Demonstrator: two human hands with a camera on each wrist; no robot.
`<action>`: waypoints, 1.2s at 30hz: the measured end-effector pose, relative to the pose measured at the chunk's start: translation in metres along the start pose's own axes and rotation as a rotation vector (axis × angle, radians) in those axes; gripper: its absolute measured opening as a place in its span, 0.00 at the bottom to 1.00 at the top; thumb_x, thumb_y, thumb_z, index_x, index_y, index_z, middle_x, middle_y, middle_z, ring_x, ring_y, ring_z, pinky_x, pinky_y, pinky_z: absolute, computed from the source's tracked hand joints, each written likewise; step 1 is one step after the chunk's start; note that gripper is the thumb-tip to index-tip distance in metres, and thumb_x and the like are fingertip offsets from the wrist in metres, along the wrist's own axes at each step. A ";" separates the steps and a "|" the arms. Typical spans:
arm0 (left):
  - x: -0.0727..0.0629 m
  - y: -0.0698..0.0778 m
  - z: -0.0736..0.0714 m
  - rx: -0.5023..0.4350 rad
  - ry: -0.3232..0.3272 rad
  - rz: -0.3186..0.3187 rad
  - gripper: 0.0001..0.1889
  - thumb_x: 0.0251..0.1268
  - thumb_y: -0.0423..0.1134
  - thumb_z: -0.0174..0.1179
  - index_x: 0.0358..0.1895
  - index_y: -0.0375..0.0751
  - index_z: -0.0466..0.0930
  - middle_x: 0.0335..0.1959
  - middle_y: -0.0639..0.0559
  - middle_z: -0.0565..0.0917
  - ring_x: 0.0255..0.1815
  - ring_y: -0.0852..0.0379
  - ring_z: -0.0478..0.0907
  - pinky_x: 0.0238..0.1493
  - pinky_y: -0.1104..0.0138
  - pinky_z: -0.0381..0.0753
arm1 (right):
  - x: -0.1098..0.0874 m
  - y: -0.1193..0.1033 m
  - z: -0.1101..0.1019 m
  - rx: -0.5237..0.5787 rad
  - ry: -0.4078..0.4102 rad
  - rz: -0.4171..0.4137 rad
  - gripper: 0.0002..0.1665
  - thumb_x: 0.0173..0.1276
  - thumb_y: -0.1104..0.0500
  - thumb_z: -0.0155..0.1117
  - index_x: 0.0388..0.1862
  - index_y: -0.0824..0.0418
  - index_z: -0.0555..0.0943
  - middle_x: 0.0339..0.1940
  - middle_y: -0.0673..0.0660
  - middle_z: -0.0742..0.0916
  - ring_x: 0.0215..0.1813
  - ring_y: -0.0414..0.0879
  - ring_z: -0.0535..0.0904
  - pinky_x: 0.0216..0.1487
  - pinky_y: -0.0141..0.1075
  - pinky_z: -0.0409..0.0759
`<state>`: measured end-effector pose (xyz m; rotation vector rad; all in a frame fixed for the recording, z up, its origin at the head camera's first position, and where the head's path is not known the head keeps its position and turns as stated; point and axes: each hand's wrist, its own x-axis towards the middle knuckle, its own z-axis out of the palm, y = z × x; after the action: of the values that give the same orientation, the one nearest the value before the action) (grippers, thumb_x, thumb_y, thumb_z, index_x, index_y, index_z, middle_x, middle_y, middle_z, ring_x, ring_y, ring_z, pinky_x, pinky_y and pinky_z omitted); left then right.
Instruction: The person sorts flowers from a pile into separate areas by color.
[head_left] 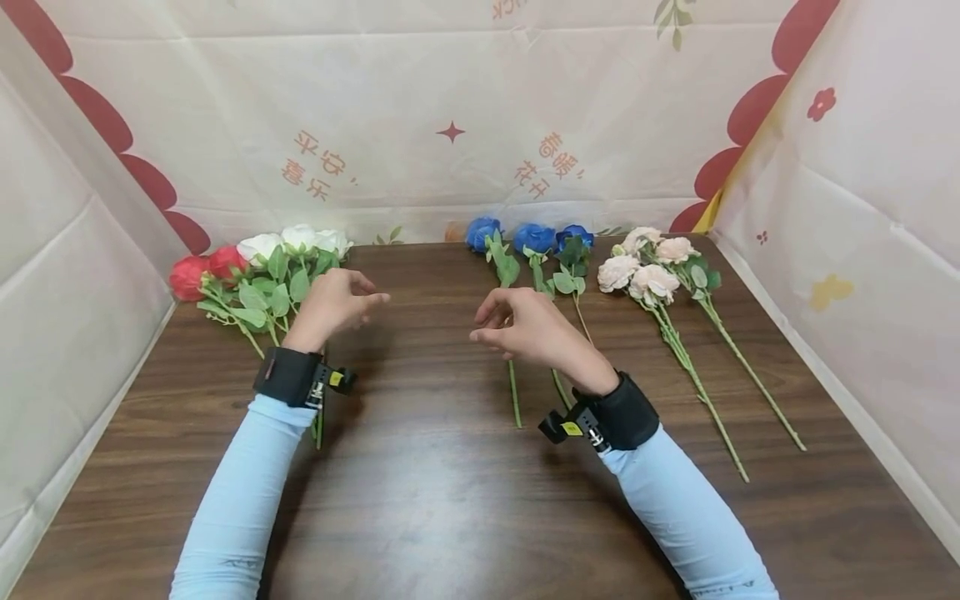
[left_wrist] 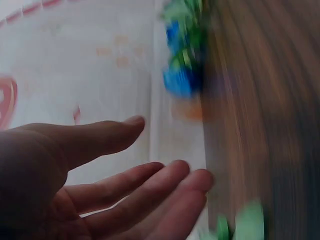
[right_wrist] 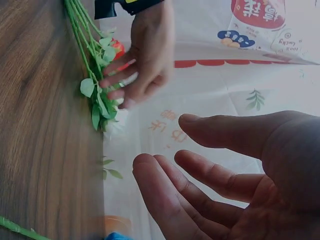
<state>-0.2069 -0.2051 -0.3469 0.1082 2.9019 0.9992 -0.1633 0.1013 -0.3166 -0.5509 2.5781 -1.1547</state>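
My left hand (head_left: 333, 307) hovers beside the white roses (head_left: 300, 239) and red roses (head_left: 202, 273), which lie at the table's back left. Its fingers are relaxed, with nothing between thumb and fingertips in the left wrist view. Opposite it, my right hand (head_left: 528, 327) hangs over the stems of the blue roses (head_left: 534, 237). The thumb and fingers of that hand (right_wrist: 215, 185) stand apart and hold nothing in the right wrist view. Part of the blue stems is hidden behind the right hand and wrist.
Pale pink flowers (head_left: 652, 282) on long green stems lie at the right of the brown wooden table (head_left: 435, 500). A printed cloth (head_left: 450, 83) hangs behind the table and along both sides. Each wrist wears a black strap with a small camera.
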 end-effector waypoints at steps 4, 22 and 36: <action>0.002 -0.027 -0.014 0.142 0.045 -0.072 0.24 0.70 0.52 0.66 0.55 0.34 0.87 0.41 0.36 0.91 0.38 0.39 0.87 0.36 0.55 0.83 | 0.002 0.003 0.001 0.011 -0.009 0.014 0.12 0.70 0.54 0.72 0.47 0.58 0.83 0.37 0.57 0.90 0.34 0.52 0.88 0.35 0.40 0.89; 0.009 -0.059 -0.009 0.274 0.038 -0.183 0.14 0.59 0.42 0.73 0.26 0.34 0.83 0.15 0.46 0.85 0.34 0.38 0.85 0.43 0.47 0.81 | 0.004 0.010 0.001 0.023 -0.036 0.021 0.12 0.71 0.54 0.71 0.46 0.59 0.84 0.33 0.59 0.88 0.32 0.53 0.88 0.37 0.48 0.90; 0.007 -0.057 -0.009 0.244 0.092 -0.121 0.20 0.59 0.35 0.67 0.10 0.42 0.76 0.12 0.48 0.83 0.31 0.36 0.85 0.41 0.50 0.80 | 0.005 0.015 0.001 0.007 -0.033 0.022 0.12 0.72 0.53 0.71 0.46 0.59 0.84 0.31 0.57 0.89 0.30 0.49 0.87 0.38 0.49 0.90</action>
<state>-0.2176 -0.2544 -0.3755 -0.1022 3.0582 0.6461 -0.1710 0.1075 -0.3287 -0.5339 2.5451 -1.1380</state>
